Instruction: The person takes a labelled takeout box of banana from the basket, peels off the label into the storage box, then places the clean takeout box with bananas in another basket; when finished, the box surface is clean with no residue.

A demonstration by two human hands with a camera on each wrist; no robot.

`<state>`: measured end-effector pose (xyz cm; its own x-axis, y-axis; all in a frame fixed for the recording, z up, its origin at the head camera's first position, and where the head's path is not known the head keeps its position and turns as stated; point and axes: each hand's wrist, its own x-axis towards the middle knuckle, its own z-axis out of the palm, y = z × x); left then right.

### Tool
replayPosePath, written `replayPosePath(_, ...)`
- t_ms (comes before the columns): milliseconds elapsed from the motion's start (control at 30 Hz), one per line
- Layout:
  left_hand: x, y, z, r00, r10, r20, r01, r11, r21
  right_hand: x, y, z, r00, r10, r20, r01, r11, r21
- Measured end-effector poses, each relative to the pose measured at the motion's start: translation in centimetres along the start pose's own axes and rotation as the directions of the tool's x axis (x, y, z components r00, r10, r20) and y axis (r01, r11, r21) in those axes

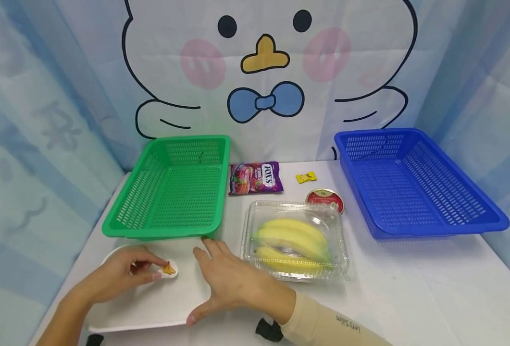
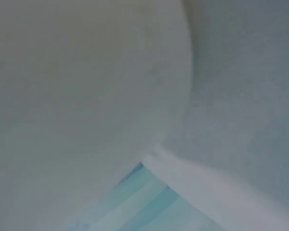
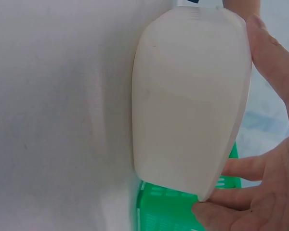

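Head view: A person's two hands work at a white container (image 1: 151, 310) on a white table (image 1: 410, 293). The left hand (image 1: 122, 271) pinches a small banana-decorated piece (image 1: 167, 268) between thumb and forefinger, over the container's pale upper face. The right hand (image 1: 237, 283) spreads across the container's right end, gripping it with thumb at the near corner and fingers at the far one. Just beyond the container sits a green basket (image 1: 164, 233). To the container's right is a clear box (image 1: 291, 208) of bananas (image 1: 293, 238); well to its right, a blue basket (image 1: 436, 227). Beyond the container and to its right lie a purple sweets bag (image 1: 255, 179), a yellow wrapped sweet (image 1: 306, 177) and a round red tin (image 1: 329, 198).

Left wrist view: The container's curved edge fills much of the dim, blurred frame; the left hand's hold cannot be told here.

Right wrist view: The right hand's thumb and outstretched fingers hold the container at opposite corners, with the green basket just beside it.
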<state>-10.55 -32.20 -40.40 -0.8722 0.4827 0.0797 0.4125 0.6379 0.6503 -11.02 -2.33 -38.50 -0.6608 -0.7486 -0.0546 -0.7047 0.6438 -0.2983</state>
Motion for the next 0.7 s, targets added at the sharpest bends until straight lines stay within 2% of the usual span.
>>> replayPosePath(67,-0.04,-0.47,0.28,1.000,0.026,0.009,-0.026,1.000,0.006,0.00,0.04,0.08,1.000,-0.006,-0.001,0.006,1.000,-0.002)
replayPosePath(133,-0.12,-0.81,0.55,0.999,0.024,0.030,-0.024,1.000,0.005,0.00,0.07,0.17,1.000,-0.013,-0.003,0.013,1.000,-0.010)
replayPosePath(267,-0.23,-1.20,0.85,0.993,-0.030,0.113,0.035,0.999,-0.035,-0.03,0.02,0.28,1.000,-0.027,-0.004,0.027,0.999,-0.026)
replayPosePath(400,-0.20,-1.15,0.79,0.983,-0.079,0.166,0.087,0.995,-0.040,-0.04,0.02,0.25,1.000,-0.028,-0.001,0.028,0.999,-0.031)
replayPosePath(567,-0.13,-0.84,0.45,0.976,-0.104,0.192,0.107,0.994,-0.007,-0.03,0.04,0.07,1.000,-0.013,0.008,0.014,1.000,-0.015)
replayPosePath(700,-0.22,-0.74,0.30,0.977,-0.088,0.192,0.082,0.996,0.038,0.03,0.06,0.02,1.000,-0.006,0.009,0.006,1.000,-0.003)
